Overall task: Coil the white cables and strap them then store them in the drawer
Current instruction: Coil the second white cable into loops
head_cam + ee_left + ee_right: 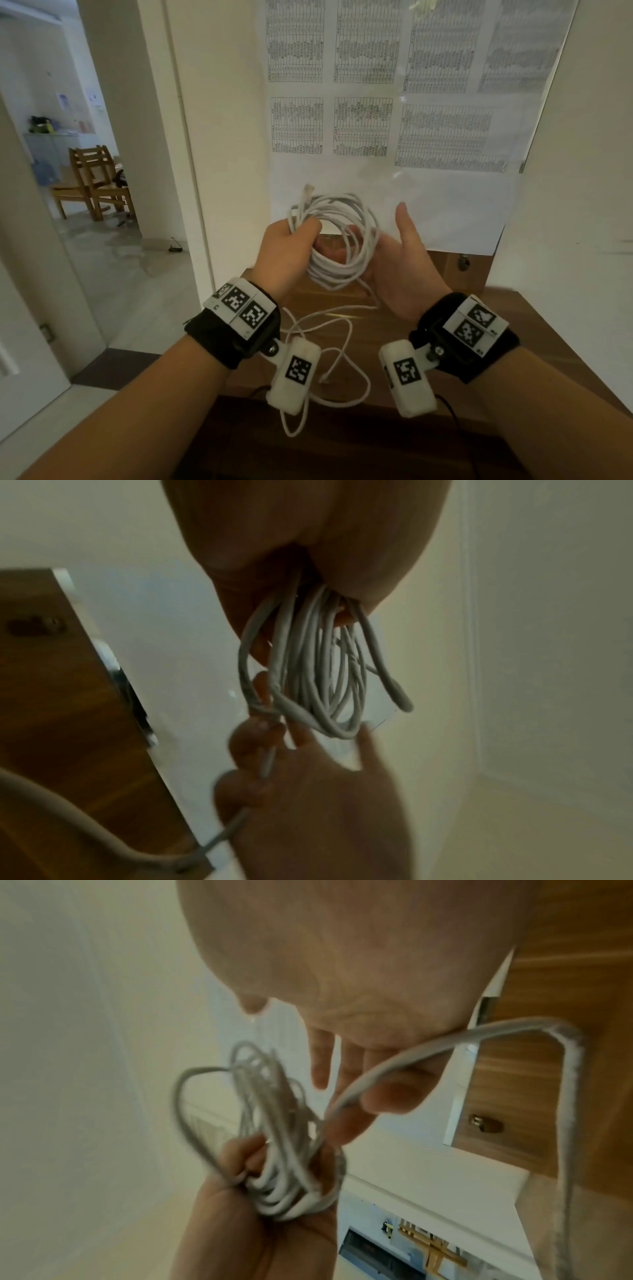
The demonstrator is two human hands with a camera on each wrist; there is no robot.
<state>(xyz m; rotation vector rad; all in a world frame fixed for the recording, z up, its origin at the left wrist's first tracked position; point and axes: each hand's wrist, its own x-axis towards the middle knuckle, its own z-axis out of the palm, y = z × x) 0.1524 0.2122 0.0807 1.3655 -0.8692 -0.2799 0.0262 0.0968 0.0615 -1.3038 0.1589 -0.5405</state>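
Note:
My left hand grips a coil of white cable in its fist, held up above the wooden cabinet top. A plug end sticks up out of the coil. My right hand is beside the coil with its thumb up and its fingers behind the loops. In the left wrist view, the right hand's lower fingers hook round the loose strand under the coil. In the right wrist view that strand crosses the fingers. The loose tail lies in loops on the cabinet top.
A wooden front with a small knob stands behind the hands. Printed sheets cover the wall above. An open doorway on the left shows wooden chairs. A thin black cable lies at the cabinet's near edge.

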